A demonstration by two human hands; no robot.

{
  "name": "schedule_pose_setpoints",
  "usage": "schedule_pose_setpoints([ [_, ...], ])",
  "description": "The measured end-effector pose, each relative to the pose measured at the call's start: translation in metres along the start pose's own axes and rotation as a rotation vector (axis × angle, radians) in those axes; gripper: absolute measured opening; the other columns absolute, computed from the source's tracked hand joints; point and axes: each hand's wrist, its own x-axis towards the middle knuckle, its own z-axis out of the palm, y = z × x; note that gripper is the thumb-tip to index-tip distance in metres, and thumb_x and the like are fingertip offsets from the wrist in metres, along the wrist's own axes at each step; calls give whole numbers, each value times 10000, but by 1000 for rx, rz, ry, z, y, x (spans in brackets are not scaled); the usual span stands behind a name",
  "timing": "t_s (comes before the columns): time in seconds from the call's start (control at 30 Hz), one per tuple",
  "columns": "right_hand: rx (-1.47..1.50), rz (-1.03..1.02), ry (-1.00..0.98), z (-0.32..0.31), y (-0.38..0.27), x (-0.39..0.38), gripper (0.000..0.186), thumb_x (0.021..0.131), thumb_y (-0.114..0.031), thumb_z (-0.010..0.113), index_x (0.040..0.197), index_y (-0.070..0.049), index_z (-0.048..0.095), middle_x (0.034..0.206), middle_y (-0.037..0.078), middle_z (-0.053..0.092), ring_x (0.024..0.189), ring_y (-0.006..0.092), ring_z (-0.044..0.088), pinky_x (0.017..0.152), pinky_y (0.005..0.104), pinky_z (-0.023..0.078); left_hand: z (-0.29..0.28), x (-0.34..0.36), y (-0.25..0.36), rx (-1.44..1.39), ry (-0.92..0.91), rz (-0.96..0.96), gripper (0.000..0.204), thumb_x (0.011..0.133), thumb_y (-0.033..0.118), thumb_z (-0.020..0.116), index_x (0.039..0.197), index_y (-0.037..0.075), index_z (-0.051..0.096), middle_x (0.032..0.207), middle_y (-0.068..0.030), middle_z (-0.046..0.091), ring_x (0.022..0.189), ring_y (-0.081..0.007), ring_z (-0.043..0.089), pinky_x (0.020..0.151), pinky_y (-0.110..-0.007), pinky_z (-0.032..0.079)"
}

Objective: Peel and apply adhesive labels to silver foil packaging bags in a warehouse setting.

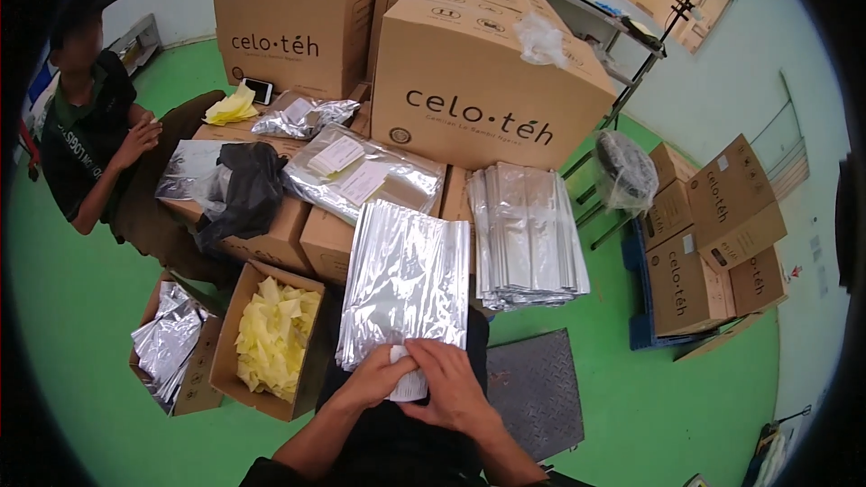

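A stack of silver foil pouches (403,275) lies on my lap, its near end close to my hands. Over that end, my left hand (372,377) is closed around a small white wad of paper labels (410,387) with faint print. My right hand (454,386) meets it from the other side, fingers bent over the same labels and the thumb beneath. Both hands partly cover the labels, so whether they are rolled or stacked cannot be told. Beside the lap stack, to the right, rests another pile of silver foil pouches (526,239) on a carton.
Ahead are a large foil bag (410,176) with paper slips, a black plastic bag (244,189) and big cartons (492,81). Low at left stand a box of yellow backing scraps (275,338) and a box of foil pouches (171,343). A person (104,126) sits at left.
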Motion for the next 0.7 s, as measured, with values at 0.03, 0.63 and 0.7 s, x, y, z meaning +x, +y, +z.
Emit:
schedule_pose_setpoints([
  [0.03, 4, 4, -16, 2, 0, -1, 949, 633, -246, 872, 1433, -27, 410, 1369, 146, 478, 1271, 330, 461, 1066, 441, 357, 2, -1, 2, -7, -13, 7, 231, 993, 189, 557, 1041, -12, 661, 912, -37, 664, 804, -105, 630, 671, -256, 502],
  [0.63, 410, 239, 152, 11, 24, -6, 172, 841, -90, 755, 988, -12, 710, 912, 132, 706, 830, 263, 695, 742, 331, 538, -13, -15, 26, 769, 40, 481, 183, 915, 143, 673, 1029, 9, 719, 852, -134, 721, 759, -182, 696, 683, -298, 524],
  [0.7, 436, 230, 132, 9, 24, -4, 178, 834, -91, 762, 989, -17, 714, 905, 127, 707, 841, 250, 696, 748, 326, 538, -13, -18, 29, 800, 90, 448, 193, 896, 148, 687, 1025, 8, 719, 882, -162, 720, 801, -269, 717, 709, -328, 538],
])
